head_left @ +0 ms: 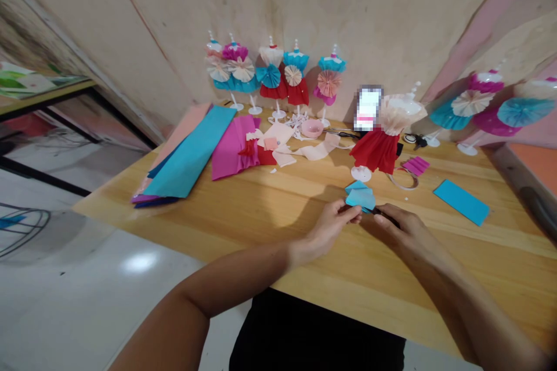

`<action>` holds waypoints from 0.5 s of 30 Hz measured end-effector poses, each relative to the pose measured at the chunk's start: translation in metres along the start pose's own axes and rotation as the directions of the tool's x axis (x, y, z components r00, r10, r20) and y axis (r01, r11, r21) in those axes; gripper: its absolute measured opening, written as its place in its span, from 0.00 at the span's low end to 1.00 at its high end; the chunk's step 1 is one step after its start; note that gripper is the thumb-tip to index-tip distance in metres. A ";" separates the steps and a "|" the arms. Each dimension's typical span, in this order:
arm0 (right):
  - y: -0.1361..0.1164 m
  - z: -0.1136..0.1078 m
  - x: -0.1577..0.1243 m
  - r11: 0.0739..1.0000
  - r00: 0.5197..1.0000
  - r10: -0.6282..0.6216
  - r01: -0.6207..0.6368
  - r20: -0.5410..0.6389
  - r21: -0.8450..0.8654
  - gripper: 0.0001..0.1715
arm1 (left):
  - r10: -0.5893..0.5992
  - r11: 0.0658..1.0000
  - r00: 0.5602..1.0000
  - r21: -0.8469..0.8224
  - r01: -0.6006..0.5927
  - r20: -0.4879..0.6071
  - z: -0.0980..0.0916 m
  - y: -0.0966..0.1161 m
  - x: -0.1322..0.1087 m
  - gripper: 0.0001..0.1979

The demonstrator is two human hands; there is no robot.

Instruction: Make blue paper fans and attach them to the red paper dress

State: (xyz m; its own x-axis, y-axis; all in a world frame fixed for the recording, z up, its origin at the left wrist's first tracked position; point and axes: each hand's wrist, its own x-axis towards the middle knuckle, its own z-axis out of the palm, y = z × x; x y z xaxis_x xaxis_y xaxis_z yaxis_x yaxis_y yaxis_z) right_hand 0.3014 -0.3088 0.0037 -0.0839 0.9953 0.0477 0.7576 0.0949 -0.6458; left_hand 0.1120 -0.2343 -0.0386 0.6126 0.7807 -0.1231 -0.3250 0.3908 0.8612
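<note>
Between my hands, just above the wooden table, is a small folded piece of blue crepe paper [360, 196]. My left hand [337, 219] pinches its lower left edge. My right hand [399, 221] is closed around dark-handled scissors [386, 214], whose blades meet the paper's right edge and are mostly hidden. Right behind the paper stands a small white dress form [378, 139] with a pale peach ruffled top and a red pleated skirt. To the right, a flat blue paper rectangle [461, 202] lies on the table.
Sheets of coloured crepe paper [195, 153] lie at the left, beside magenta paper [232, 148]. Several dressed forms [296, 75] line the wall, with others [472, 101] at the right. A pink bowl [312, 128], a phone [368, 109], a tape roll [404, 179] and peach scraps [319, 149] sit toward the back.
</note>
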 end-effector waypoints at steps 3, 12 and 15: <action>-0.002 0.004 -0.002 0.984 0.997 -0.043 0.032 -0.059 -0.174 0.22 | -0.006 1.000 1.000 0.023 0.006 0.002 -0.001 -0.002 0.001 0.13; 0.006 0.015 -0.004 0.938 0.992 -0.094 0.058 -0.090 -0.341 0.19 | -0.021 0.999 1.000 -0.036 0.020 -0.010 0.000 -0.003 0.003 0.14; 0.006 0.015 -0.004 0.939 0.992 -0.094 0.058 -0.090 -0.338 0.19 | -0.021 0.999 1.000 -0.043 0.020 -0.017 0.000 -0.004 0.003 0.14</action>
State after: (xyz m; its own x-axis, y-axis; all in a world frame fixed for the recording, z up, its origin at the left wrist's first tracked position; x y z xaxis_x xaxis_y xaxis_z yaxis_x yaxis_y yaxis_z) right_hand 0.2967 -0.3123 -0.0115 -0.0962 0.9796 0.1765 0.9256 0.1532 -0.3461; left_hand 0.1149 -0.2336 -0.0425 0.6068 0.7806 -0.1498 -0.3433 0.4273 0.8364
